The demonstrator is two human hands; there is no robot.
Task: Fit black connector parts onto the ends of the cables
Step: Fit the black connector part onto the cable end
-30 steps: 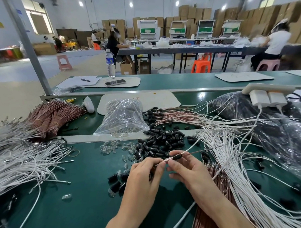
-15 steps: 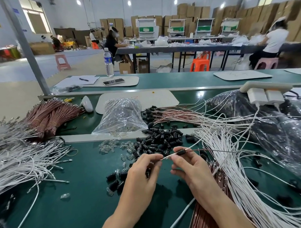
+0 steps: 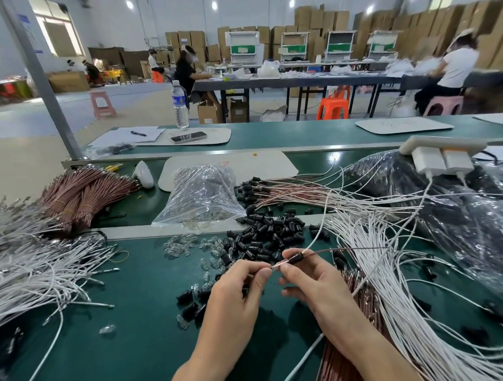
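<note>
Both hands meet low in the middle of the green table (image 3: 113,352). The left hand (image 3: 239,287) has its fingers curled, and thumb and forefinger pinch the bare tip of a thin brown cable (image 3: 346,249). The right hand (image 3: 313,282), just at its three o'clock, grips the same cable with curled fingers around a black connector part (image 3: 295,258). That part sits on the cable a little back from the tip. From there the cable runs off toward three o'clock, above the table.

At twelve o'clock from the hands lies a loose pile of black connector parts (image 3: 263,235), with small clear pieces (image 3: 184,247) scattered at its nine o'clock. Further up at eleven o'clock stands a clear plastic bag (image 3: 200,195). At one o'clock lie brown cables with black ends (image 3: 287,192). White cables (image 3: 390,271) fan across the table at three to five o'clock, and another white heap (image 3: 33,272) spreads at nine o'clock. Tied brown bundles (image 3: 82,193) lie at ten o'clock. A water bottle (image 3: 180,104) stands far off at twelve o'clock.
</note>
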